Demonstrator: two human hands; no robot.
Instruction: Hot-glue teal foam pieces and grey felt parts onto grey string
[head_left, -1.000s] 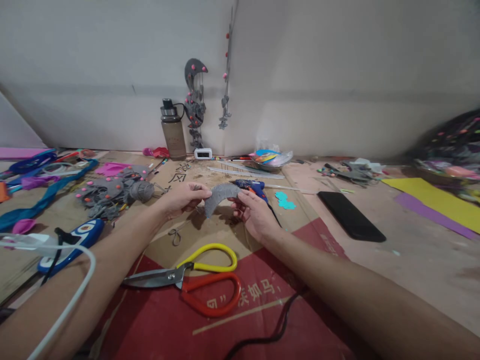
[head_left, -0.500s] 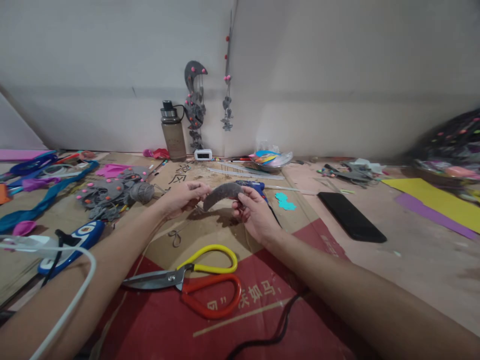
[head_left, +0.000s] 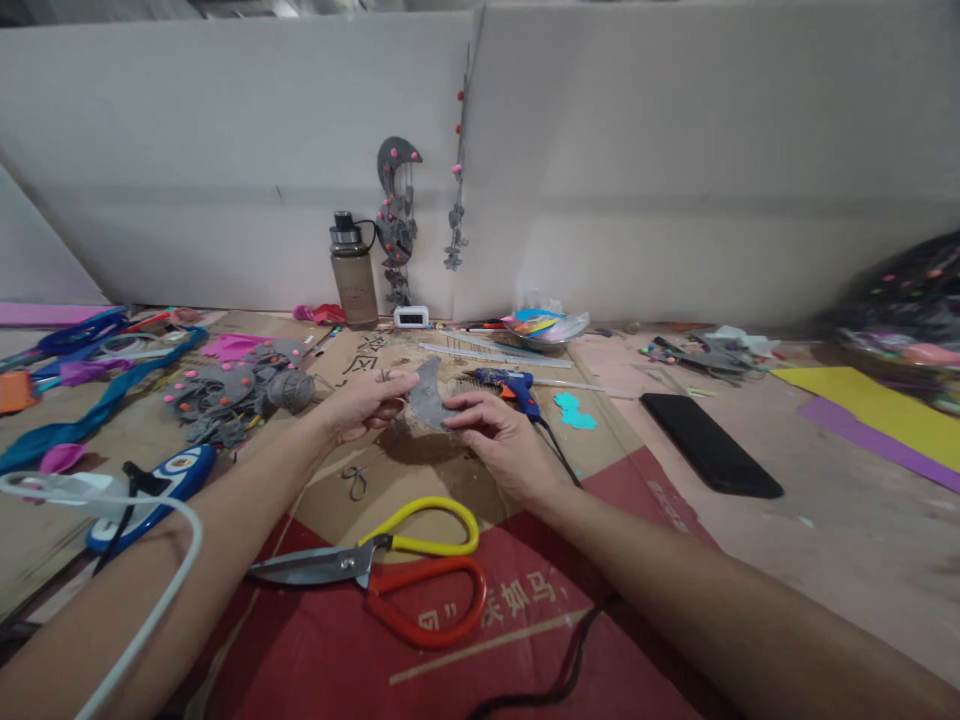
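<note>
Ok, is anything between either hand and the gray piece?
Nothing visible: the left hand and right hand both touch the gray piece. The scissors lie nearer the wearer and the blue glue gun beyond the right hand.

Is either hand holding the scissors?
No, the left hand and right hand both hold the grey piece, while the scissors lie on the cardboard.

Bare forearms (head_left: pixel 255 500) stretched forward and inward, left grip (head_left: pixel 371 405) and right grip (head_left: pixel 496 437) close together, both pinched.
</note>
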